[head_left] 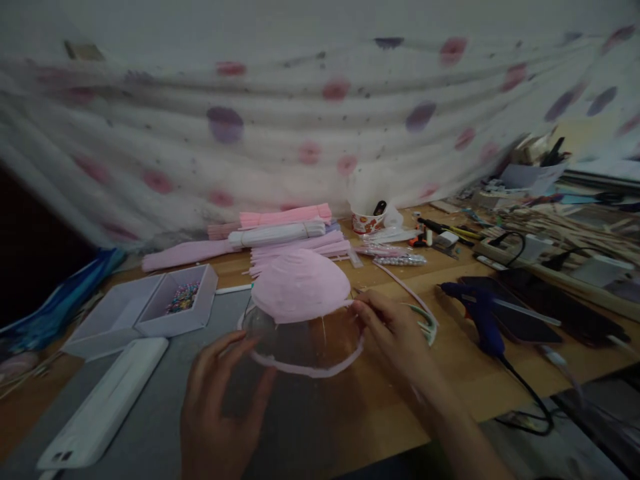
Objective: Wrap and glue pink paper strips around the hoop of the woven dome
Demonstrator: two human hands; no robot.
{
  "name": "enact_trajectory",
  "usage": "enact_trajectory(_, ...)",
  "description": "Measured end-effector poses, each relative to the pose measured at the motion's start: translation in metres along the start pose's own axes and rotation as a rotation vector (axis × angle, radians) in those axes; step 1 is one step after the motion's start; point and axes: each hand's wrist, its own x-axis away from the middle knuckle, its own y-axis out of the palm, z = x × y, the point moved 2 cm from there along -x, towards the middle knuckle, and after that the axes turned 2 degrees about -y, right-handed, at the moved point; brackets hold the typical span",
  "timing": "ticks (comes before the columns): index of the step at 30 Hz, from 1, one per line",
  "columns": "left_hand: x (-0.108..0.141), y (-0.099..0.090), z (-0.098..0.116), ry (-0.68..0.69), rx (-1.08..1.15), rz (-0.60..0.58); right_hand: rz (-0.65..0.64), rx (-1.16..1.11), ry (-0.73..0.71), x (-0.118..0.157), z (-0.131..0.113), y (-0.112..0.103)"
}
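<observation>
A pale pink, ridged, shell-shaped piece (300, 287) sits above a clear sheet edged with a pink fuzzy strip (315, 369). My right hand (390, 327) pinches the narrow pink end that sticks out at the right of the shell piece. My left hand (223, 393) is open at the left side of the edged sheet, thumb and fingers apart. Its fingertips lie close to the pink edging; whether they touch it I cannot tell. Behind the shell piece lie bundles of pink and white pipe cleaners (277, 232).
A blue glue gun (477, 317) lies at the right, beside dark phones (505, 310). A white divided box (197, 323) with small coloured beads and a white power strip (105, 407) are at the left. A paper cup (367, 222) stands at the back.
</observation>
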Motion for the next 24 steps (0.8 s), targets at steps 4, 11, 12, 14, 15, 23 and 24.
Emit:
enact_trajectory(4, 0.016, 0.012, 0.033, 0.038, -0.040, 0.172, 0.101, -0.086, 0.053, 0.003, -0.005, 0.018)
enact_trajectory(11, 0.014, 0.045, 0.044, 0.078, 0.018, -0.002, 0.096, -0.131, 0.068, 0.006, -0.011, 0.028)
enact_trajectory(12, 0.012, 0.045, 0.043, 0.091, -0.009, -0.020, 0.092, -0.108, 0.046, 0.006, -0.012, 0.026)
enact_trajectory(14, 0.011, 0.042, 0.040, 0.091, -0.062, -0.033, 0.090, -0.040, -0.007, 0.007, -0.013, 0.022)
enact_trajectory(15, 0.010, 0.041, 0.039, 0.078, -0.078, -0.043, 0.101, 0.002, -0.039, 0.007, -0.014, 0.020)
enact_trajectory(23, 0.003, 0.042, 0.035, -0.012, -0.053, -0.048, 0.119, 0.121, -0.146, 0.019, -0.020, 0.012)
enact_trajectory(24, 0.002, 0.042, 0.034, -0.018, -0.032, -0.029, 0.108, 0.113, -0.135, 0.021, -0.021, 0.011)
